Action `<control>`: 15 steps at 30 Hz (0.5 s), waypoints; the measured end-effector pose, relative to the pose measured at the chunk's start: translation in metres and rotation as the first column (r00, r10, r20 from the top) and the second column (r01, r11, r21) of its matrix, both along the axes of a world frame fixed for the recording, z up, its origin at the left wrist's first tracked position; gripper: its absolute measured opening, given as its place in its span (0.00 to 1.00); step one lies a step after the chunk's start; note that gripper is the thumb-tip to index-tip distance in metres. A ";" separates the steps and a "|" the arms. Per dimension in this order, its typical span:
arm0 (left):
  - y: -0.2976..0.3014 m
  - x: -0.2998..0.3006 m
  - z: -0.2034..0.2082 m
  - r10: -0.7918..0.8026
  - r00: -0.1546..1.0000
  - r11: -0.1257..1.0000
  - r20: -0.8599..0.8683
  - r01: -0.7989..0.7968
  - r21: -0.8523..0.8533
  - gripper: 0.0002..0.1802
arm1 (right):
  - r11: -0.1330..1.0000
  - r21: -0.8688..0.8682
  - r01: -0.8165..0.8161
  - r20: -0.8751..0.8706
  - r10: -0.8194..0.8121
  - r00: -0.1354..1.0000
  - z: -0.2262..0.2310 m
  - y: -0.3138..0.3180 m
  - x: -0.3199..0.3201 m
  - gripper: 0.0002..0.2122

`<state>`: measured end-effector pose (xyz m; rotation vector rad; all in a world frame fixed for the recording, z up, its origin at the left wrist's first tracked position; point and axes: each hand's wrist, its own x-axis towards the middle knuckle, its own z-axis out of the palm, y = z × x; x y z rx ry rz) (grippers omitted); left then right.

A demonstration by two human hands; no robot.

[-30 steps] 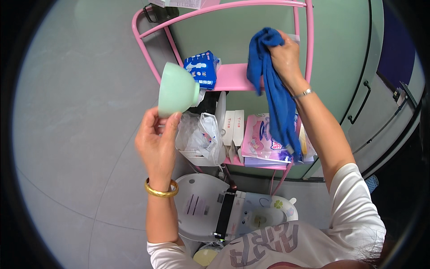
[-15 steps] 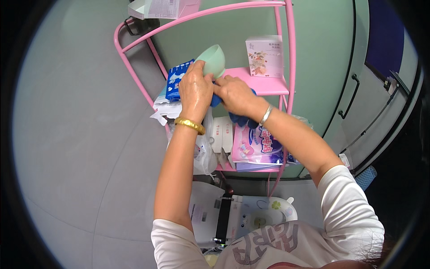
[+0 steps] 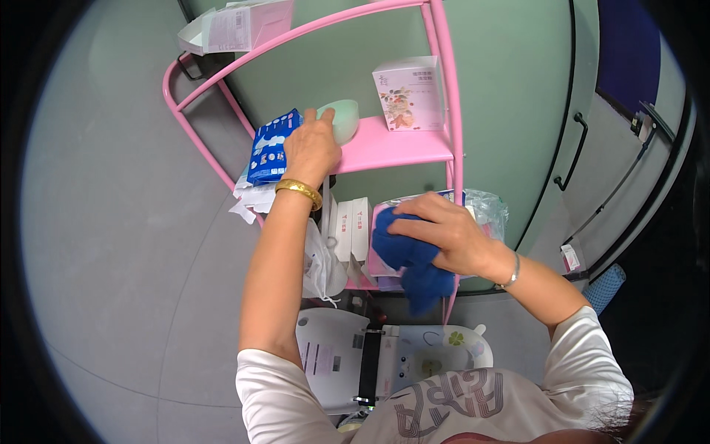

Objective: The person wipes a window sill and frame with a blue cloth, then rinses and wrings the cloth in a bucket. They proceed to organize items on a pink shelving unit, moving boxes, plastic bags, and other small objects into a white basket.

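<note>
A pale green bowl is at the upper pink shelf, tilted on its side. The fingers of my left hand grip its rim; a gold bangle circles that wrist. Whether the bowl rests on the shelf is hard to tell. Just left of it lies a blue packet. Lower and to the right, my right hand clutches a dark blue cloth that hangs down in loose folds, blurred at its lower end. A silver bracelet is on my right wrist.
A pink floral box stands at the shelf's right end. White boxes, a white plastic bag and a pink package fill the lower shelf. The pink rack frame rises at the right. Below is a toilet with its lid up.
My hands have parted. The left hand has brought the bowl lower, to the shelf beside the blue packet. My right hand has moved down and right with the blue cloth.
</note>
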<state>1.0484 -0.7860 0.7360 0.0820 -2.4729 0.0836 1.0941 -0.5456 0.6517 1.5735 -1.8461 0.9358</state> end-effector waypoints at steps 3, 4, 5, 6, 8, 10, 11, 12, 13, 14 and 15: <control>0.026 0.002 0.021 -0.117 0.982 0.993 -0.146 0.115 -0.020 0.33 | 0.999 -0.028 0.036 0.043 -0.035 0.998 -0.006 0.025 0.003 0.26; 0.035 -0.008 0.023 -0.216 0.949 0.976 -0.231 0.214 -0.035 0.35 | 0.998 -0.027 0.049 0.065 -0.047 0.997 -0.010 0.031 0.003 0.26; 0.045 -0.019 0.025 -0.311 0.898 0.949 -0.312 0.309 -0.057 0.36 | 0.998 -0.025 0.062 0.087 -0.060 0.994 -0.012 0.037 0.004 0.25; 0.057 -0.029 0.030 -0.301 0.916 0.942 -0.265 0.329 0.067 0.39 | 0.997 -0.033 0.069 0.096 -0.066 0.993 -0.013 0.041 0.006 0.25; 0.075 -0.051 0.038 -0.296 0.940 0.887 -0.168 0.336 0.316 0.47 | 0.996 -0.046 0.083 0.113 -0.077 0.991 -0.013 0.048 0.011 0.24; 0.081 -0.065 0.046 -0.393 0.903 0.709 -0.171 0.416 0.569 0.52 | 0.994 -0.063 0.091 0.132 -0.083 0.988 -0.014 0.054 0.013 0.23; 0.081 -0.070 0.047 -0.437 0.881 0.594 -0.184 0.435 0.677 0.55 | 0.993 -0.072 0.094 0.141 -0.083 0.986 -0.014 0.057 0.014 0.22; 0.083 -0.074 0.047 -0.470 0.858 0.513 -0.207 0.456 0.728 0.56 | 0.992 -0.080 0.099 0.138 -0.087 0.987 -0.015 0.062 0.013 0.22; 0.083 -0.076 0.047 -0.498 0.836 0.428 -0.232 0.470 0.772 0.57 | 0.991 -0.088 0.102 0.136 -0.089 0.987 -0.015 0.068 0.012 0.22; 0.083 -0.078 0.046 -0.522 0.813 0.340 -0.260 0.478 0.810 0.58 | 0.990 -0.096 0.103 0.133 -0.090 0.987 -0.016 0.074 0.011 0.21; 0.082 -0.080 0.045 -0.527 0.812 0.343 -0.251 0.473 0.811 0.58 | 0.984 -0.118 0.130 0.153 -0.111 0.982 -0.016 0.081 0.009 0.21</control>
